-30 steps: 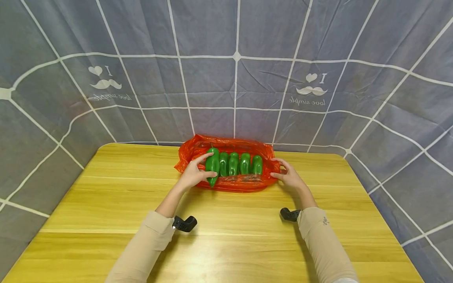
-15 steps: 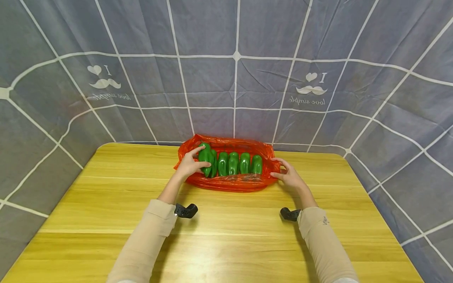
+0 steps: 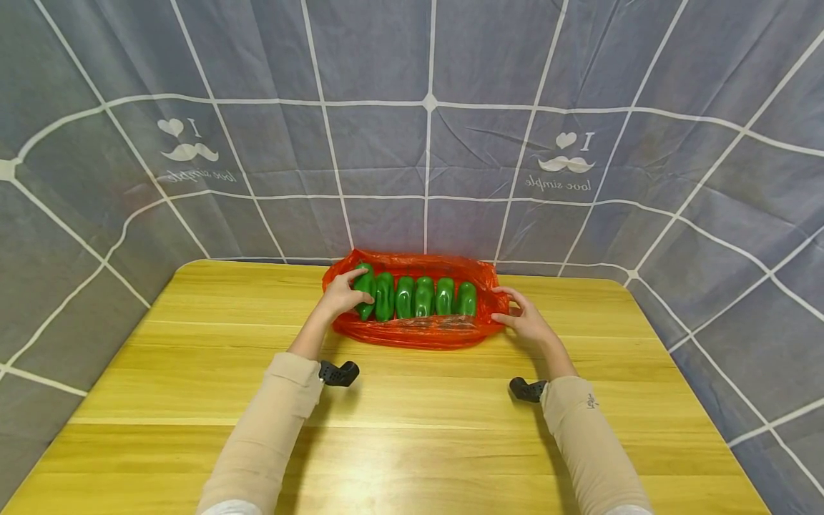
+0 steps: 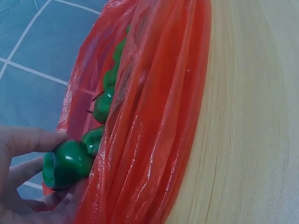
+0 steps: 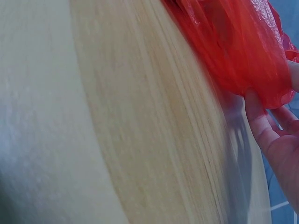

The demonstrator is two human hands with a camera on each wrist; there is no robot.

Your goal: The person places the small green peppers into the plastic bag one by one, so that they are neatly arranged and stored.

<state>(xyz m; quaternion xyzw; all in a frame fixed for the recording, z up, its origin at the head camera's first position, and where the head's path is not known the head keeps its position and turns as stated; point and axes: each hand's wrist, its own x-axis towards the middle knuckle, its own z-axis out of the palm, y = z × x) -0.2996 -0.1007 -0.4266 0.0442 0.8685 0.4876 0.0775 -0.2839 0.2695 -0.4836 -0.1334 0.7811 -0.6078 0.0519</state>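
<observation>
A red plastic bag (image 3: 418, 336) lies on the table with its mouth spread upward. Several glossy green peppers (image 3: 423, 297) stand side by side in a row inside it. At the bag's left end my left hand (image 3: 337, 297) holds the leftmost green pepper (image 4: 70, 163) between thumb and fingers, close beside its neighbour. My right hand (image 3: 529, 323) grips the bag's right end; in the right wrist view the thumb and fingers (image 5: 259, 119) lie about the red film. The front wall of the bag hides the lower parts of the peppers.
The wooden table (image 3: 418, 429) extends in front of the bag and to both sides. Behind it hangs a grey curtain (image 3: 386, 143) with white grid lines, near the bag's back edge. A black wrist mount (image 3: 339, 373) sits on each forearm.
My left hand has carried its pepper leftward and lowered it at the left end of the row, where the neighbouring pepper now shows fully. The right hand keeps its place on the bag.
</observation>
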